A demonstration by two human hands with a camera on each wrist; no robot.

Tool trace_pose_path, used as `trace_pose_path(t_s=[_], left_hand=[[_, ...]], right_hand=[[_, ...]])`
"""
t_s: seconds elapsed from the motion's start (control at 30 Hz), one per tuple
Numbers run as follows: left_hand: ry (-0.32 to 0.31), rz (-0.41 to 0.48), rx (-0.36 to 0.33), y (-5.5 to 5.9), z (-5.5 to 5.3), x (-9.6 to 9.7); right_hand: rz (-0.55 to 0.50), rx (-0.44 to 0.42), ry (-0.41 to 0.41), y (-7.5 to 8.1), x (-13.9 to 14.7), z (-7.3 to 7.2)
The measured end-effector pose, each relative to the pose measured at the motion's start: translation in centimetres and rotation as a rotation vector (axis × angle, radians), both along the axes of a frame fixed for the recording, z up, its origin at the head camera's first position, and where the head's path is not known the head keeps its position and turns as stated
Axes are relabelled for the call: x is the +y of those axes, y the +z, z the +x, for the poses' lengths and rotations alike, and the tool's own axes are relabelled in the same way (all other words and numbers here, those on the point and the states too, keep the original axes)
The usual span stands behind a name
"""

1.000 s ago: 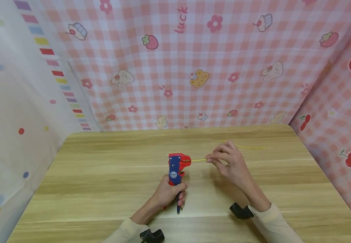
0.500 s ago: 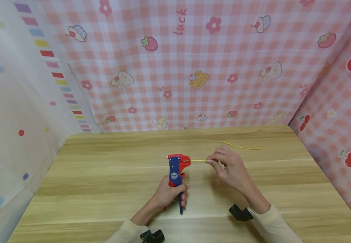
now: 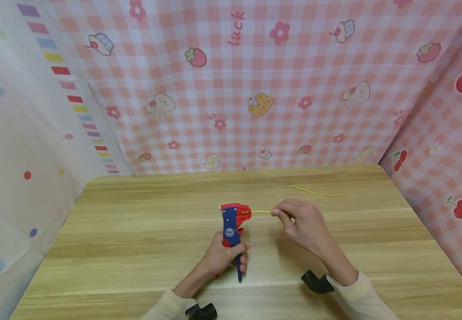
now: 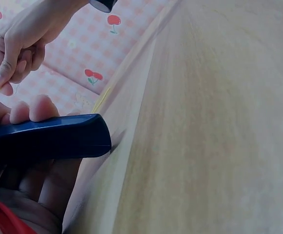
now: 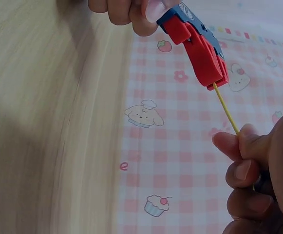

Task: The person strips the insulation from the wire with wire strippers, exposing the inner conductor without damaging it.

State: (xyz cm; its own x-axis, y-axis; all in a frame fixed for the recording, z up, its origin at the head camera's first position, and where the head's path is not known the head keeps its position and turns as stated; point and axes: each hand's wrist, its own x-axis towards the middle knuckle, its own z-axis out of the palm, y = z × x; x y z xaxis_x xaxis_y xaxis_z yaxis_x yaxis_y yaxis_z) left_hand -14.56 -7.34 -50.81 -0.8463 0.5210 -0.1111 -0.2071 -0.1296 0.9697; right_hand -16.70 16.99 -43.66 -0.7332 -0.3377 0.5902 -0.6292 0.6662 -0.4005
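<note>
My left hand [image 3: 226, 254] grips the handles of a red and blue wire stripper [image 3: 229, 221], held upright over the table with its red nose pointing right. One end of a yellow wire [image 3: 261, 212] is in that nose; how deep it goes is hidden. My right hand [image 3: 304, 226] pinches the wire between thumb and forefinger a short way from the nose. In the right wrist view the wire [image 5: 225, 107] runs straight from the stripper to the fingertips, other fingers curled below. The blue handle [image 4: 48, 137] shows close up in the left wrist view.
A second yellow wire [image 3: 319, 194] lies on the wooden table [image 3: 134, 231] behind my right hand. Checked cloth [image 3: 231, 89] hangs along the table's back edge, with more cloth at both sides. Black wrist-camera mounts [image 3: 316, 282] are on both wrists.
The blue handle's lower end has swung slightly right, away from the palm. My right hand's raised fingers have come down, uncovering the wire behind. The held wire has barely moved.
</note>
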Motion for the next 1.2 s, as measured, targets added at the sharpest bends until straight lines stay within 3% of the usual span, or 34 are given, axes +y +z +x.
trace_pose_path(t_s=[0.17, 0.33, 0.53, 0.9, 1.2], left_hand=[[0.022, -0.001, 0.02, 0.1, 0.2, 0.3], [0.089, -0.02, 0.042, 0.0, 0.5, 0.6], [0.175, -0.042, -0.007, -0.3, 0.3, 0.4], [0.066, 0.033, -0.047, -0.5, -0.6, -0.5], [0.067, -0.015, -0.068, -0.4, -0.9, -1.2]], right_hand=[[0.021, 0.0, -0.004, 0.4, -0.1, 0.3], [0.025, 0.013, -0.004, 0.7, -0.1, 0.3], [0.024, 0.024, 0.007, 0.6, 0.0, 0.2], [-0.05, 0.005, -0.009, 0.8, 1.1, -0.3], [-0.048, -0.047, 0.006, 0.2, 1.7, -0.7]])
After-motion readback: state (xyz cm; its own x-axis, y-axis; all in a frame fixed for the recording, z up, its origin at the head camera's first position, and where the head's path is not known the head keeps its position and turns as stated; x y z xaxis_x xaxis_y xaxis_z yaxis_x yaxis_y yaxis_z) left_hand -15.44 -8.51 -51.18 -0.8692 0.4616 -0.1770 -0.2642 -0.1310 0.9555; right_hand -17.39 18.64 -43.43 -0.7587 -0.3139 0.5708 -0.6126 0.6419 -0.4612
